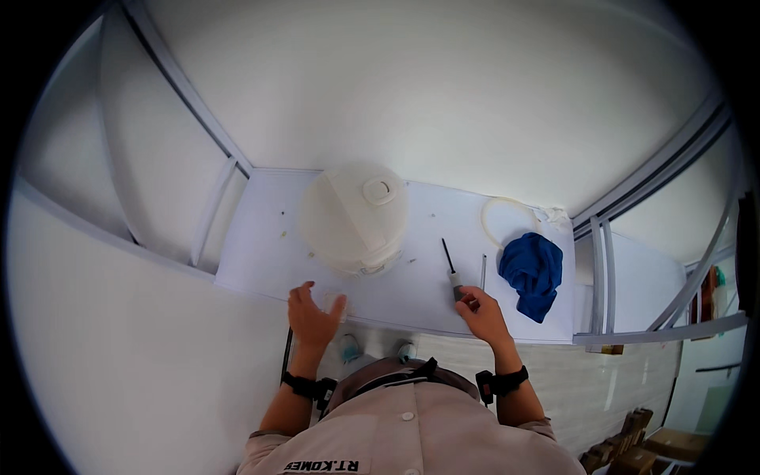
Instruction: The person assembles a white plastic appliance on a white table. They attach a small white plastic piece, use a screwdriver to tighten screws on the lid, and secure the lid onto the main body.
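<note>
Head-worn wide fisheye view, facing steeply down, shirt (380, 435) at lower edge, tabletop (408, 297) near below

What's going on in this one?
A person works at a white table. Their right hand holds a screwdriver by its handle, tip pointing away. The left hand is open near the table's front edge. A round white appliance, perhaps a rice cooker, stands left of the screwdriver; a crumpled blue cloth lies to its right.

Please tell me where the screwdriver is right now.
In the head view, the screwdriver is right of centre, its handle end at the right hand, between the round white appliance and the thin metal rod.
</note>
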